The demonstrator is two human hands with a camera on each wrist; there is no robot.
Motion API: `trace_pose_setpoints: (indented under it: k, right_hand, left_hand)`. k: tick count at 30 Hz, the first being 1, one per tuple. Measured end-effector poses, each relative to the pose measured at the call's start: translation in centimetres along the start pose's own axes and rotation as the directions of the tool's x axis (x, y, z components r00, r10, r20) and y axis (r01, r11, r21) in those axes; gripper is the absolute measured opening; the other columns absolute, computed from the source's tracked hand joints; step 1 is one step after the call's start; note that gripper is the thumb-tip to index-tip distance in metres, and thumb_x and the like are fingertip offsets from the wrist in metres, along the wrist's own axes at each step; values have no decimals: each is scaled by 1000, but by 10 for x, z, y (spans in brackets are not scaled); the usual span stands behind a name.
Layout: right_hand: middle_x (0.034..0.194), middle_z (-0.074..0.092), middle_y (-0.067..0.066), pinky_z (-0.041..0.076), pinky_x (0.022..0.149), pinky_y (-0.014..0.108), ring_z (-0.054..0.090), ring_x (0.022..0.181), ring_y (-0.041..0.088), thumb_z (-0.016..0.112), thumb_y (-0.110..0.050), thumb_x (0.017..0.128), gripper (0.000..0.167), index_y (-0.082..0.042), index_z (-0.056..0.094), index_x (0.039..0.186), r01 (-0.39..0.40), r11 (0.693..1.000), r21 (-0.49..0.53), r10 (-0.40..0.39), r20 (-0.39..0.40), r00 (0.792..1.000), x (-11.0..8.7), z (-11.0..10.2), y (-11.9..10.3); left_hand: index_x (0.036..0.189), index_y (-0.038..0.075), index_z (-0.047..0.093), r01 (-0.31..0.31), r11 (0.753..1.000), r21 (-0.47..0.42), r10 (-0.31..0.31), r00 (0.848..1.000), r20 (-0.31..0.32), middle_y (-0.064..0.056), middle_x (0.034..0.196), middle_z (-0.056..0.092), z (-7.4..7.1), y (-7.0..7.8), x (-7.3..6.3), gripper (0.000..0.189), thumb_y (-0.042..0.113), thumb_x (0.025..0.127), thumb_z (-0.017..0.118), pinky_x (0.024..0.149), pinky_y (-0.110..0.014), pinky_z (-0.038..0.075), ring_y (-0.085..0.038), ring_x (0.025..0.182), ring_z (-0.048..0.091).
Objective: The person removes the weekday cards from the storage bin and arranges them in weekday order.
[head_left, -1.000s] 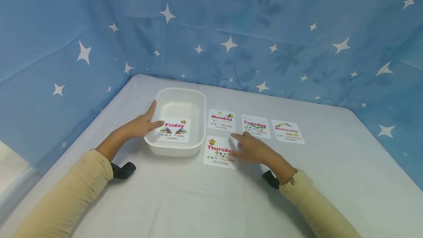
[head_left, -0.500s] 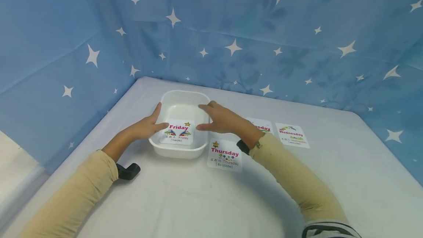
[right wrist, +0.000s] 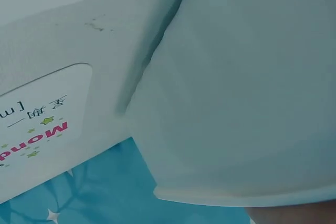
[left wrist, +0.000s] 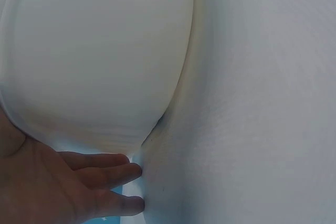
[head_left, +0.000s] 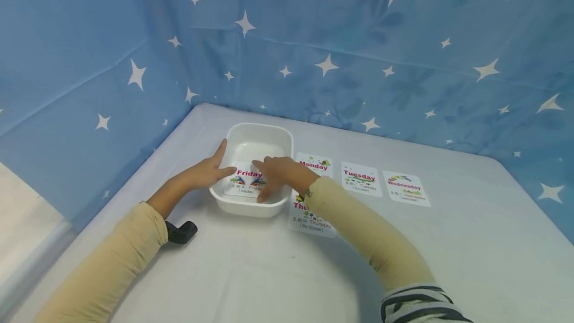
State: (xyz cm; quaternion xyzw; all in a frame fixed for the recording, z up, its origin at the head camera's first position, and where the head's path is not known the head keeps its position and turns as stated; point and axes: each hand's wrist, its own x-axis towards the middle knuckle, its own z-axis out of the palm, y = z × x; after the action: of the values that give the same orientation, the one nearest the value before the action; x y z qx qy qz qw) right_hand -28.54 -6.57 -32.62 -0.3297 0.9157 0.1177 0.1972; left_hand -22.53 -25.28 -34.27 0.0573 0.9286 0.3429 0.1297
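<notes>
Head view: straight-fingered left hand point(head_left: 204, 173) on tray point(head_left: 244, 209), right hand point(head_left: 276, 172) spread over Friday card point(head_left: 244, 182), pinch unclear; likely light, edges best

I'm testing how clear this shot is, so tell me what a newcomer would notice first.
Likely the white tub left of centre in the head view, with the left hand at its left rim, the Friday card inside and the right hand over that card's right edge. To the tub's right, the Monday, Tuesday and Wednesday cards form a row, Thursday nearer. Starry blue cloth hangs behind.
</notes>
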Motion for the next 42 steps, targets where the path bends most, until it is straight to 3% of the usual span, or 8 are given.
trace_pose_setpoints:
  k: [6,12,16,22,25,33,37,42]
  right_hand:
    - [135,32,8,43,88,34,47,104,18,71,-59,66,107,-28,8,148,37,999,29,-36,-29,999,0,0,-1]
    - [133,26,7,46,79,29,54,88,17,76,-33,73,100,-31,10,147,137,958,251,-97,-168,981,-3,3,7]
    - [130,32,10,47,81,30,54,90,19,71,-11,78,91,-29,15,147,234,872,429,-101,-309,946,-4,1,12]
    - [136,35,13,51,74,26,60,90,24,62,1,83,82,-26,18,147,365,639,677,-46,-440,897,-11,-3,12]
    - [141,35,11,52,73,25,64,91,24,60,1,84,81,-29,17,147,394,572,720,1,-480,877,-12,-4,7]
    - [144,37,9,52,74,27,63,100,23,53,-6,90,74,-33,13,147,351,543,763,119,-483,867,-8,2,-7]
    - [144,38,11,51,77,28,62,103,23,48,-12,94,67,-30,11,147,327,574,751,115,-469,876,-5,3,-9]
    - [123,55,13,52,73,27,65,91,21,41,-18,98,51,-18,24,146,245,522,817,67,-326,943,-5,4,-15]
  left_hand:
    - [142,6,-23,-8,1000,-4,8,1000,-2,-27,150,-2,0,0,-3,84,35,95,41,76,-34,45,-40,116,46]
    - [141,4,-23,-20,1000,-2,20,1000,3,-31,148,7,1,2,-1,84,34,96,41,68,-30,46,-30,91,59]
    - [141,4,-24,-28,1000,-6,28,1000,3,-33,144,19,0,1,-1,85,34,96,42,67,-29,46,-24,80,60]
    - [141,4,-23,-17,1000,9,17,1000,2,-33,133,36,0,0,-2,86,36,95,42,67,-28,45,-22,77,59]
    - [141,4,-23,-29,1000,2,29,1000,0,-33,131,39,-1,-1,-1,86,37,95,42,68,-29,45,-21,76,59]
    - [141,2,-23,-51,998,-21,51,999,-2,-31,122,45,-2,-1,-1,85,33,96,42,69,-29,45,-21,75,59]
    - [141,0,-22,-60,998,-8,60,998,-5,-33,128,41,-2,1,-1,84,33,96,41,72,-31,44,-24,81,59]
    - [141,0,-22,-55,998,9,55,998,-8,-33,146,14,-3,0,-1,83,34,96,40,80,-39,42,-35,101,54]
